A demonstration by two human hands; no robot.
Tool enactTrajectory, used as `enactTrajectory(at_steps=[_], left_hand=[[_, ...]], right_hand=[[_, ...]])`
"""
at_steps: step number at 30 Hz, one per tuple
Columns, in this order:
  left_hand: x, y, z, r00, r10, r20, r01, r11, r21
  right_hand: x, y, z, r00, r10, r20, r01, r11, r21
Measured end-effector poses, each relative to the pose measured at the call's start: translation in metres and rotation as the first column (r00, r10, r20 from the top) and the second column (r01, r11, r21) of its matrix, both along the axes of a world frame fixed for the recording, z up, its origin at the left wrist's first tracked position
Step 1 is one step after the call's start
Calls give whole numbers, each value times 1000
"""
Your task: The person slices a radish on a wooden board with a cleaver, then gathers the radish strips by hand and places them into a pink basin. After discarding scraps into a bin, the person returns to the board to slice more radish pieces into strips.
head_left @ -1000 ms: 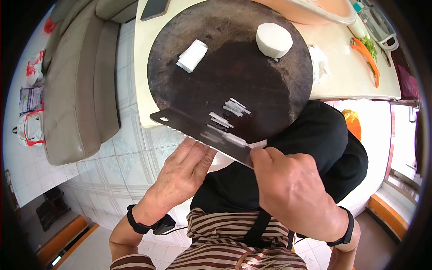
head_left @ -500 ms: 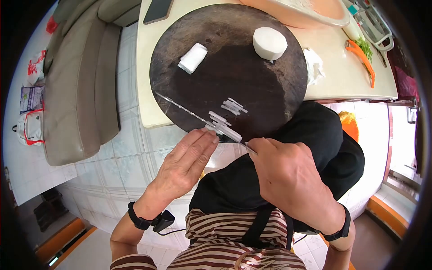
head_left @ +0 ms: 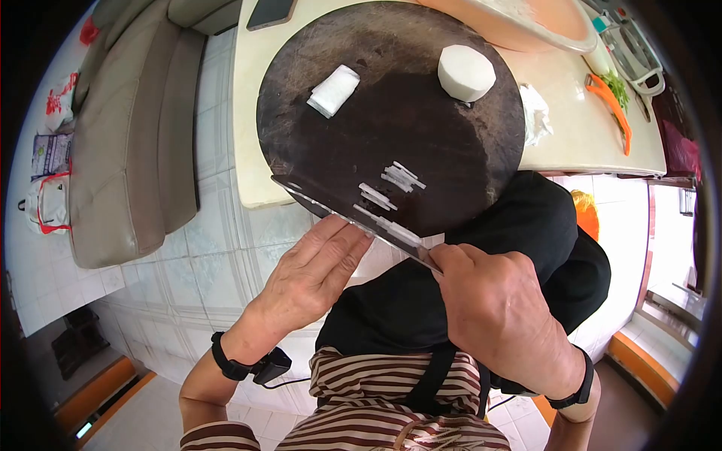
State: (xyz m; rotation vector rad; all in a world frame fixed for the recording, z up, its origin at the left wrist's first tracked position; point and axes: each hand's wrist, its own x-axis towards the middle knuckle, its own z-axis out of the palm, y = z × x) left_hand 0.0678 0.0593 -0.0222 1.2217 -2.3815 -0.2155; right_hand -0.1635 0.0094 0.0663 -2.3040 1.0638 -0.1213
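Observation:
A knife (head_left: pixel 323 209) lies across the near edge of the round dark cutting board (head_left: pixel 391 139), its blade running to the upper left. My right hand (head_left: pixel 496 308) is closed round its handle end. Against the near side of the blade rest the fingertips of my left hand (head_left: pixel 312 267), fingers pressed together; what they hold, if anything, is hidden. Thin white strips (head_left: pixel 378 197) lie just beyond the blade, with another small group (head_left: pixel 404 177) farther out. A stack of white slices (head_left: pixel 334 91) sits at the board's far left, a thick white chunk (head_left: pixel 466 73) at its far right.
On the cream table (head_left: pixel 252 143) are a dark phone (head_left: pixel 269 12), a large peach basin (head_left: pixel 519 26), crumpled white tissue (head_left: pixel 535 114), an orange peeler (head_left: pixel 611 109) and green leaves (head_left: pixel 617 90). A grey sofa (head_left: pixel 128 143) stands at the left.
The knife's blade has tilted and now shows more of its face, with strips on its far side. Both hands stay close to it. The whole view has shifted slightly.

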Motion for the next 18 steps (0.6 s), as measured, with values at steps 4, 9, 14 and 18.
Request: enactTrajectory(at_steps=[4, 9, 14, 18], left_hand=[[-2, -1, 1, 1000, 14, -14, -14, 1000, 20], [-4, -2, 5, 1000, 18, -10, -18, 999, 40], [-2, 0, 5, 1000, 3, -9, -2, 997, 74], [-3, -1, 6, 1000, 5, 6, -5, 999, 37]], right_hand=[[0, -2, -3, 1000, 2, 19, -2, 1000, 11], [0, -5, -5, 999, 22, 35, -22, 1000, 1], [21, -12, -7, 997, 46, 57, -43, 998, -54], [25, -19, -15, 992, 2, 127, 4, 999, -49]])
